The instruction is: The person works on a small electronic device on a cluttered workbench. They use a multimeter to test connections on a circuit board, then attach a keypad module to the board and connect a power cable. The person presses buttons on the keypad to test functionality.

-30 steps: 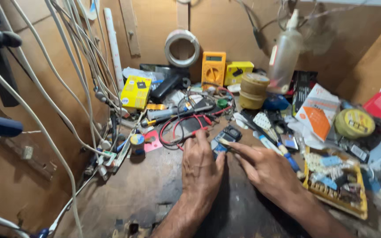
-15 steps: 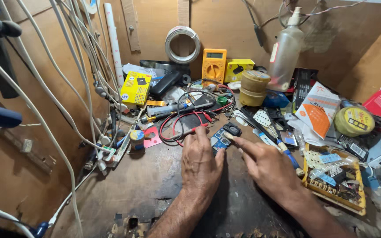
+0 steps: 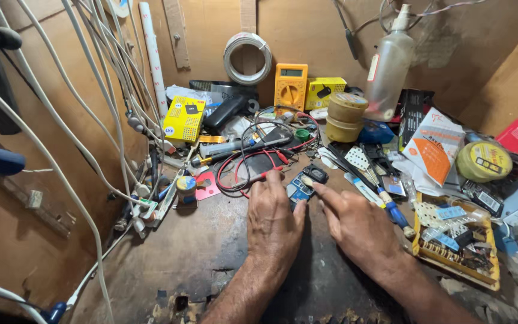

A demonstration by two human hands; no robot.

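Between both hands [image 3: 274,219] [image 3: 358,225], circuit board [image 3: 298,189] points away.

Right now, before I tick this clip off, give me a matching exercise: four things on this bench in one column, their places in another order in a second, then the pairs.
Things:
1. yellow multimeter
2. coil of white wire
3. small blue circuit board
4. clear spray bottle

Places:
A. between the left hand and the right hand, at the fingertips
B. hung on the back wall, left of the multimeter
C. leaning upright against the back wall
D. standing right of the two stacked tan tape rolls

Pairs: 1-C, 2-B, 3-A, 4-D
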